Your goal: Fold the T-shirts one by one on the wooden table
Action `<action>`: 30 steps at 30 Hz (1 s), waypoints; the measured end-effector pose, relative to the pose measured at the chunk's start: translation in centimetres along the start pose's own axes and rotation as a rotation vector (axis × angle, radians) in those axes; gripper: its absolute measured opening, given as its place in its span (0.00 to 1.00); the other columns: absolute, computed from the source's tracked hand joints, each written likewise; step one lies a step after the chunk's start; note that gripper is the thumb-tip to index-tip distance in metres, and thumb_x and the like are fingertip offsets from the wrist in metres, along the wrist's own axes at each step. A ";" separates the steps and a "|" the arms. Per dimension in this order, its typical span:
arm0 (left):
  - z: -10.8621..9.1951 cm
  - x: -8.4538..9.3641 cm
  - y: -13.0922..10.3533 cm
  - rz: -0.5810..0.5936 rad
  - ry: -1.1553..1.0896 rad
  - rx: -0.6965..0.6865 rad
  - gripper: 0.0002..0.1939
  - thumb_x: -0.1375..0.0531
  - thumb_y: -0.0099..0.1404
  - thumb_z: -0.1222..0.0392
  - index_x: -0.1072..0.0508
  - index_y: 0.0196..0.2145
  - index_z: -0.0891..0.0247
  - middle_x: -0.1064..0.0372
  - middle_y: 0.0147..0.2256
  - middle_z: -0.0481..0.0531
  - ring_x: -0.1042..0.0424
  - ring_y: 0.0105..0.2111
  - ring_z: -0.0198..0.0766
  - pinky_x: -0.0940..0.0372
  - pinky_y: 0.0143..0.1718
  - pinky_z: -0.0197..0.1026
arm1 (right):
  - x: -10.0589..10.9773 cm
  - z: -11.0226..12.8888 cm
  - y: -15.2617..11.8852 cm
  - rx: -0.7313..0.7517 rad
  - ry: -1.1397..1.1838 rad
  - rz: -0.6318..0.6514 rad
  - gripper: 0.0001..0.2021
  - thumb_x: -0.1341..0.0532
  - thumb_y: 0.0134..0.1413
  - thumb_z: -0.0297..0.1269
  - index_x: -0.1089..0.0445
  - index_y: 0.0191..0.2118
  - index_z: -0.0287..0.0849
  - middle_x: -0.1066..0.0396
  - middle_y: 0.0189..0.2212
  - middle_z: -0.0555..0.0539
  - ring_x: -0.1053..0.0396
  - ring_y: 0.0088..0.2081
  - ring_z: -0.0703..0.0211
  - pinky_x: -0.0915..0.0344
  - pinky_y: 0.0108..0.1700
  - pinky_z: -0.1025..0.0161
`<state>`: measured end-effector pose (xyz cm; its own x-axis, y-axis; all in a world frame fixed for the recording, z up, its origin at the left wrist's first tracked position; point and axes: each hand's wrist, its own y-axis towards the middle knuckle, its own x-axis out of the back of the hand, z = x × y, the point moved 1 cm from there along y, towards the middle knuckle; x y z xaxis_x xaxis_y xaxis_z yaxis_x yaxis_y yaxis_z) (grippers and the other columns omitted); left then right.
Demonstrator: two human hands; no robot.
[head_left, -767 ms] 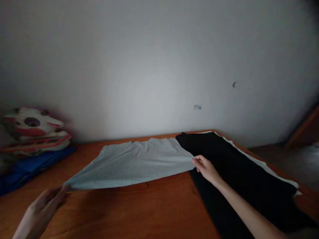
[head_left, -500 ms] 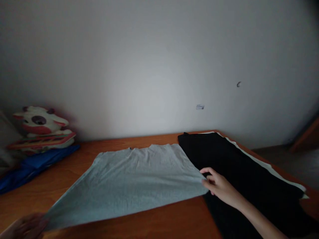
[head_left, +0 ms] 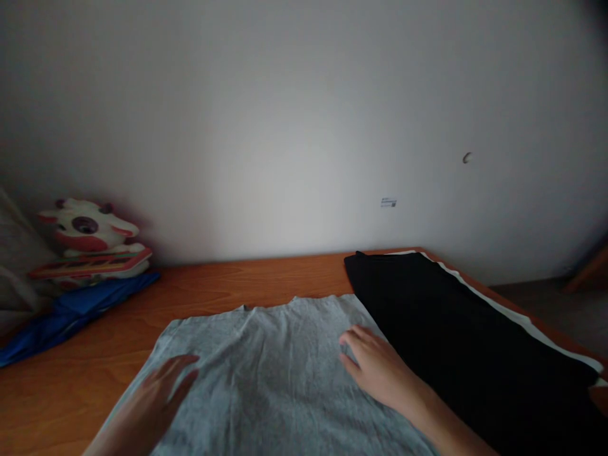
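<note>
A grey cloth garment (head_left: 280, 380), which looks like a shirt, lies spread on the wooden table with shallow wrinkles; its near edge runs out of view at the bottom. Over its left part is my left hand (head_left: 156, 396), fingers stretched out and nothing held. My right hand (head_left: 373, 361) is above the right part of the cloth, fingers apart and slightly bent, also without anything in it. Whether either palm touches the fabric I cannot tell. Black clothing (head_left: 441, 335) lies flat directly to the right, its left side meeting the grey cloth.
White fabric (head_left: 517, 316) shows along the black clothing's right edge. On the left a toy cow with a keyboard (head_left: 95, 244) stands by a blue cloth (head_left: 90, 301). The wooden table (head_left: 223, 285) ends at a pale wall (head_left: 285, 139) bearing a small label (head_left: 388, 202).
Both hands have let go of the grey cloth's near corners and moved inward over it. The cloth has come down and shifted nearer to me. The view has turned slightly left.
</note>
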<state>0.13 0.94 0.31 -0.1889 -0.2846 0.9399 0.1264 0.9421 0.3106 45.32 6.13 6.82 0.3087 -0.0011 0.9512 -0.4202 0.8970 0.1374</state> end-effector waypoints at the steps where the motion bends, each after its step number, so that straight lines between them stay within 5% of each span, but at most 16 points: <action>1: -1.9 -1.1 1.9 0.055 -0.020 -0.050 0.22 0.54 0.72 0.45 0.28 0.54 0.50 0.23 0.52 0.51 0.25 0.53 0.45 0.30 0.55 0.49 | -1.0 1.2 1.7 0.035 0.015 0.024 0.11 0.43 0.61 0.32 0.27 0.46 0.42 0.25 0.46 0.40 0.27 0.48 0.47 0.31 0.50 0.53; 4: -7.5 -4.1 6.8 0.180 0.018 -0.078 0.29 0.60 0.73 0.48 0.31 0.59 0.61 0.32 0.61 0.60 0.36 0.63 0.49 0.37 0.61 0.54 | -4.2 3.2 5.8 0.112 0.050 0.012 0.20 0.43 0.64 0.38 0.33 0.60 0.40 0.36 0.62 0.34 0.37 0.63 0.42 0.39 0.61 0.47; 7: -9.7 -5.5 9.4 0.194 0.074 0.092 0.32 0.60 0.73 0.45 0.38 0.65 0.65 0.47 0.68 0.62 0.47 0.68 0.51 0.46 0.65 0.60 | -7.1 2.6 8.0 0.038 0.055 -0.033 0.26 0.46 0.67 0.47 0.39 0.66 0.41 0.47 0.69 0.36 0.49 0.69 0.41 0.52 0.68 0.41; 14: -6.9 -5.3 10.6 0.232 0.077 0.077 0.34 0.60 0.72 0.44 0.49 0.70 0.65 0.57 0.71 0.56 0.56 0.70 0.46 0.56 0.69 0.59 | -9.0 0.3 8.9 -0.243 -0.043 -0.100 0.31 0.52 0.69 0.51 0.44 0.69 0.37 0.52 0.70 0.34 0.56 0.71 0.41 0.62 0.70 0.45; 23: -4.8 -6.2 10.8 0.082 0.029 0.098 0.34 0.56 0.71 0.43 0.38 0.65 0.68 0.45 0.68 0.62 0.46 0.68 0.49 0.49 0.68 0.55 | -9.0 -1.6 9.3 -0.160 -0.034 -0.107 0.32 0.50 0.67 0.53 0.42 0.68 0.38 0.48 0.69 0.35 0.53 0.70 0.42 0.59 0.70 0.46; 30: -1.8 -6.1 10.4 0.051 0.061 0.077 0.33 0.54 0.70 0.42 0.36 0.64 0.64 0.42 0.66 0.62 0.44 0.67 0.53 0.46 0.66 0.59 | -9.0 -2.9 10.2 -0.267 -0.071 -0.156 0.32 0.46 0.64 0.53 0.39 0.66 0.37 0.46 0.68 0.31 0.52 0.70 0.37 0.60 0.68 0.37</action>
<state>4.31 12.18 -1.91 -0.1239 -0.2440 0.9618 0.0588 0.9658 0.2525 40.70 16.52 -1.17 0.2879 -0.1701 0.9424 -0.1304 0.9680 0.2145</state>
